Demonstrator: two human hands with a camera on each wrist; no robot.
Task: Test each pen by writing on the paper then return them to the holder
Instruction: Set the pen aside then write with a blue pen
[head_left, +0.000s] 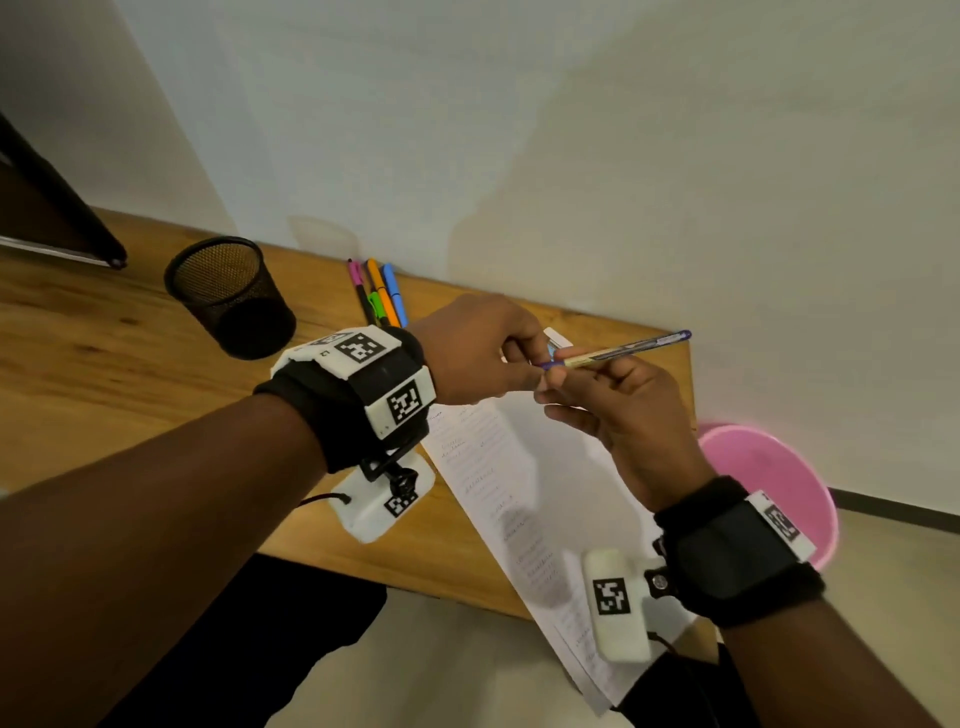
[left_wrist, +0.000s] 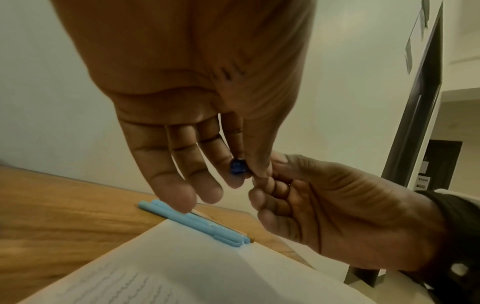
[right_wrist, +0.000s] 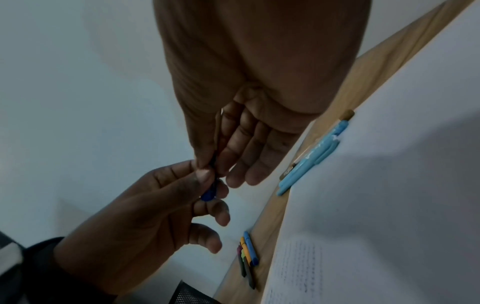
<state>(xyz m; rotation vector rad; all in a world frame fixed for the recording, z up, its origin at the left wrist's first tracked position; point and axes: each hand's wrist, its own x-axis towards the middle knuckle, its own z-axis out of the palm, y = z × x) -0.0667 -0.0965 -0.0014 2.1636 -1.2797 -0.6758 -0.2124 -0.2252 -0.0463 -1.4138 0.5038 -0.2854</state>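
Note:
A slim blue pen is held in the air over the paper, its far end pointing right. My right hand pinches its barrel between thumb and index finger. My left hand pinches the blue cap at the pen's near end, also seen in the right wrist view as the blue cap. Whether the cap is on or off cannot be told. The black mesh holder stands on the desk at the back left.
Several coloured pens lie by the wall behind my left hand. Light blue pens lie at the paper's far edge. A pink bin stands on the floor beyond the desk's right end. A dark slanted panel sits far left.

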